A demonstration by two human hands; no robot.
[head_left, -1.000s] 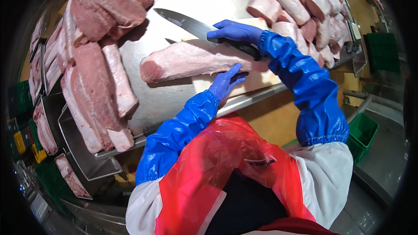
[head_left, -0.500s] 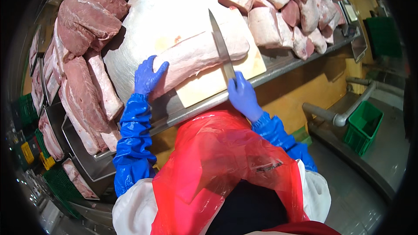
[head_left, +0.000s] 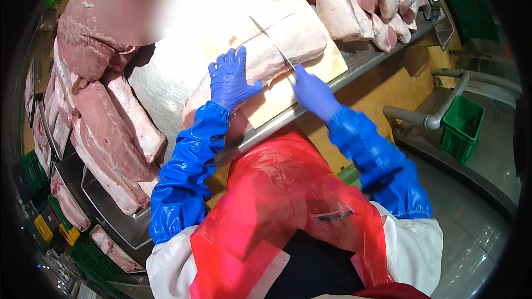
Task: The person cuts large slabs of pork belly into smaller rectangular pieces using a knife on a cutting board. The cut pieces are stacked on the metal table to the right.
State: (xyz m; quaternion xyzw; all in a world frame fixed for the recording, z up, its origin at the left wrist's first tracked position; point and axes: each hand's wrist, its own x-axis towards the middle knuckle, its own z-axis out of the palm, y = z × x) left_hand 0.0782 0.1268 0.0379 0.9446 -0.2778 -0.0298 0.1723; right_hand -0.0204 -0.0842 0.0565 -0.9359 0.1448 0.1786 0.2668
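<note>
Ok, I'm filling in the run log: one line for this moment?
left hand flat on meat | right hand grips knife, blade across meat | cutting board underneath

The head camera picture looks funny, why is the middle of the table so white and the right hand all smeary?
In the head view, overhead light glares off the shiny steel table, washing it white; the blue-gloved right hand gripping the long steel knife is motion-blurred, while the blue-gloved left hand on the long pale meat slab is sharp; the fisheye lens bends and darkens the rim.

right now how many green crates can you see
3 or more. One green crate sits on the floor at right, a darker bin top right, and stacked green crates lower left beside yellow ones; more there may be hidden.
</note>
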